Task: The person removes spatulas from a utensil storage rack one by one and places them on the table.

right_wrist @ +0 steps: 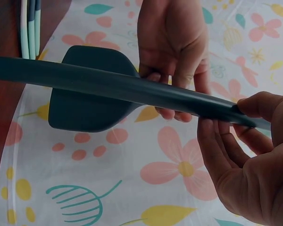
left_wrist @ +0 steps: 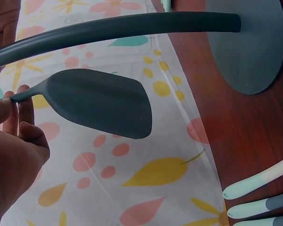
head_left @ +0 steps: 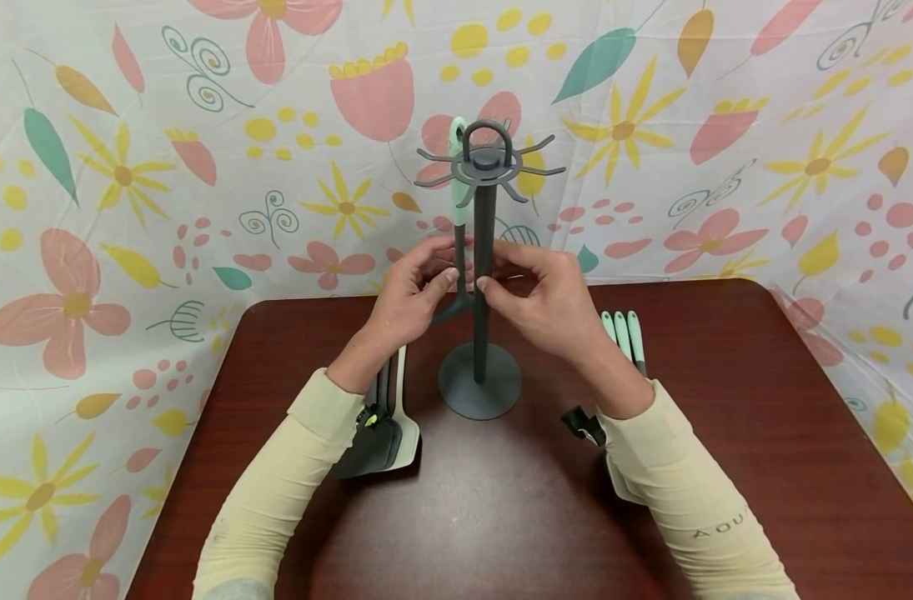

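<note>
A dark grey utensil stand [head_left: 483,250] rises from a round base [head_left: 494,400] to a ring of hooks [head_left: 489,168] with a loop on top. My right hand [head_left: 552,296] pinches its pole [right_wrist: 104,85] about midway up. Just left of the pole, my left hand [head_left: 414,292] holds a spatula [left_wrist: 101,103] by its thin dark shaft, broad head downward. The spatula's mint handle [head_left: 458,208] reaches up behind the hook ring. Whether its end hangs on a hook, I cannot tell.
Several utensils [head_left: 381,446] with dark and cream heads lie left of the base, partly under the left forearm. More with mint handles [head_left: 621,333] lie at right. Behind the brown table [head_left: 486,517] hangs a floral cloth [head_left: 276,167].
</note>
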Demonstrator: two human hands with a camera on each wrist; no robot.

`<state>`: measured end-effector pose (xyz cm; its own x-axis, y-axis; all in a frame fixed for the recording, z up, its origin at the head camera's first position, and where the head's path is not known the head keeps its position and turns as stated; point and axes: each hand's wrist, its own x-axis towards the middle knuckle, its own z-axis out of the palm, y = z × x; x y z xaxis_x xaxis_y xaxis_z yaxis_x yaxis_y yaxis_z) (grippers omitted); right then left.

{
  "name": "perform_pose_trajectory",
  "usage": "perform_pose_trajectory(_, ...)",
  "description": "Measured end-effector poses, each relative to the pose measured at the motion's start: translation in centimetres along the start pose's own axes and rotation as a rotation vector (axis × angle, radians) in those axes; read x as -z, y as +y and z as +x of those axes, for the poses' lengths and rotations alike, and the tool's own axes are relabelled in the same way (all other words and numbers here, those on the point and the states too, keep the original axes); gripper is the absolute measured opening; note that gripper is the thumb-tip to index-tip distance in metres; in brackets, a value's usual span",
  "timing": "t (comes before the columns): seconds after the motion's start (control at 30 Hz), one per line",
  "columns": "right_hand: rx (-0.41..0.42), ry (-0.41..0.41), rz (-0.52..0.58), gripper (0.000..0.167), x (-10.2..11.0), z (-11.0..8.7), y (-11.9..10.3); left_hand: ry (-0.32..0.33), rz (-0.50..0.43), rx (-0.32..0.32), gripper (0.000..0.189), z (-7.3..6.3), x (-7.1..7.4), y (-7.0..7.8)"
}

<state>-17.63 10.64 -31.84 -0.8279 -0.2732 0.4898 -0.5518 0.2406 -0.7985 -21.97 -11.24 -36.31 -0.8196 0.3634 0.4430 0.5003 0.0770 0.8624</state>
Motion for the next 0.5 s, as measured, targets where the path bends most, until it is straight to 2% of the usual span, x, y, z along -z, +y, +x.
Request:
perform_pose_trajectory(0.13,0.007,0.001,0.008,0.035,0.03,0.03,-0.12,0.012,0.038,-0.003,0.041,0.04,0.08,0.04)
perform_pose_trajectory(0.33,0.034,0.001,0.023,0.038,-0.05,0.12,0.03,0.02,0.041,0.003,0.042,0.02,0.35,-0.09)
perform_pose_trajectory(0.5,0.038,0.009,0.021,0.037,-0.01,0.1,0.02,0.019,0.025,-0.016,0.043,0.0,0.59,-0.19)
